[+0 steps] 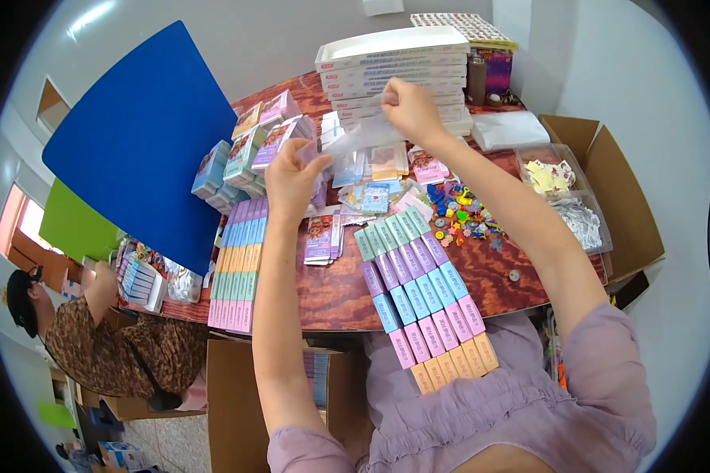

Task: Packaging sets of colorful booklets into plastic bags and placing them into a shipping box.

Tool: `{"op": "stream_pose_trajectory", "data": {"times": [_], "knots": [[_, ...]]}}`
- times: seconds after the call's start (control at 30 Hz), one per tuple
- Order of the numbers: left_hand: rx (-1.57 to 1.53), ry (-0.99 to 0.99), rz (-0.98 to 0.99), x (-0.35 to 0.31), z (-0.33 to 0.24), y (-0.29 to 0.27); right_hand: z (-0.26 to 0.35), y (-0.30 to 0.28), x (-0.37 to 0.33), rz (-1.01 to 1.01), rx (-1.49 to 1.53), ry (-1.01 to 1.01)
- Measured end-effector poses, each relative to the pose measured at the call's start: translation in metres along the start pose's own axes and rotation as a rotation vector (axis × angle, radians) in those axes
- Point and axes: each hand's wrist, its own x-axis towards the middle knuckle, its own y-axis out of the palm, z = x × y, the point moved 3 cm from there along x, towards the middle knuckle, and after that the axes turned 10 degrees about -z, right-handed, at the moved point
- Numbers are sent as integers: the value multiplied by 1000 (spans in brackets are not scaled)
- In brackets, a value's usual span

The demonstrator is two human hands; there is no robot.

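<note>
Pinching clear plastic [360,137] — left fingers [293,149] nearly together, right fingers [395,89] curled.

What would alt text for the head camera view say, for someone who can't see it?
A person's left hand and right hand hold translucent plastic above a reddish-brown table. Around them are rows of pastel boxes, colourful trinkets and stacked white trays; a blue panel and another person are at left.
</note>
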Motion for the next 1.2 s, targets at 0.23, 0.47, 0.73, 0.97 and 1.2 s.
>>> {"op": "stream_pose_trajectory", "data": {"times": [0.23, 0.47, 0.73, 0.97, 1.2], "knots": [[251, 281, 126, -23, 37, 7, -21, 11, -38, -35, -321, -315], [398, 349, -233, -28, 81, 20, -36, 14, -58, -40, -346, -255], [-751, -752, -230, -70, 135, 65, -118, 36, -106, 214, -114, 112], [-615, -645, -303, -69, 138, 75, -144, 45, -127, 224, 127, 309], [95, -142, -202, -64, 113, 63, -114, 26, -121, 176, -3, 249]]}}
